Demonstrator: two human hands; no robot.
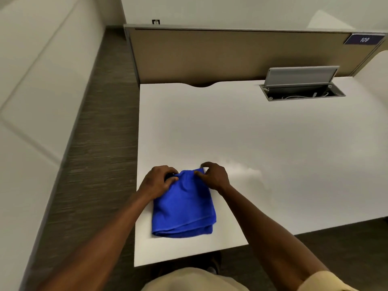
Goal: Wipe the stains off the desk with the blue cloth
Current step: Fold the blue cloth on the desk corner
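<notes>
A folded blue cloth (184,203) lies flat on the white tabletop (262,143), near its front-left corner and just inside the front edge. The left hand (158,180) grasps the cloth's far-left corner, fingers curled over the raised fabric; the right hand (213,175) pinches the far-right corner between thumb and fingers (the index finger arches above the tabletop just beyond the cloth). Both forearms reach in from the near edge, one on each side of the cloth. To the right of the right hand, a faint pale smear (247,170) marks the tabletop surface. Toward the back-right corner, an open cable hatch (302,92) is set into the tabletop, its grey lid (300,75) tilted up, with cables visible inside. A tan partition panel (220,55) stands along the back edge, bearing a dark blue number plate (364,39) at its upper right. Striped carpet (100,154) runs along the left edge.
</notes>
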